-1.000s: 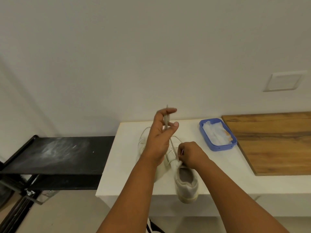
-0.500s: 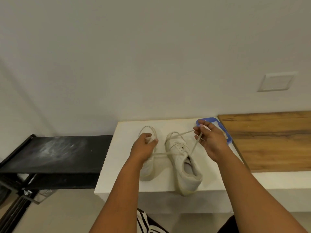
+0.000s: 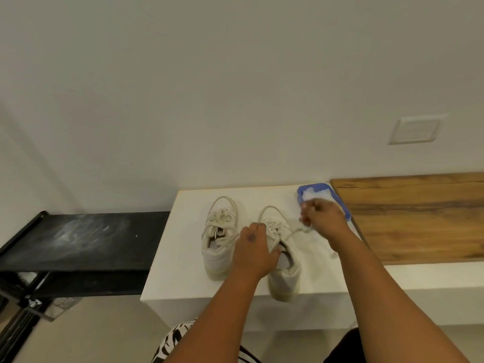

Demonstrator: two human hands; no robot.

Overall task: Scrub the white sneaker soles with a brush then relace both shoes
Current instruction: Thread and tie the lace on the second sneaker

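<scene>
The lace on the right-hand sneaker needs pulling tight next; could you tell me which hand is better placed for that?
Probably the right hand: it already pinches the lace running out from the right-hand sneaker, beside the blue tray. The left hand rests against that sneaker, steadying it.

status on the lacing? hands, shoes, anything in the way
Left hand holds down right sneaker; right hand pinches its lace, pulled sideways. Left sneaker untouched. Blue tray behind right hand.

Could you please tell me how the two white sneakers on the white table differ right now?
The right sneaker is being laced: the left hand steadies it and the right hand pulls its lace sideways; the left sneaker lies untouched. The right sneaker's heel overhangs the white table edge; the left sneaker sits fully on it. Both are white, toes toward the wall.
</scene>
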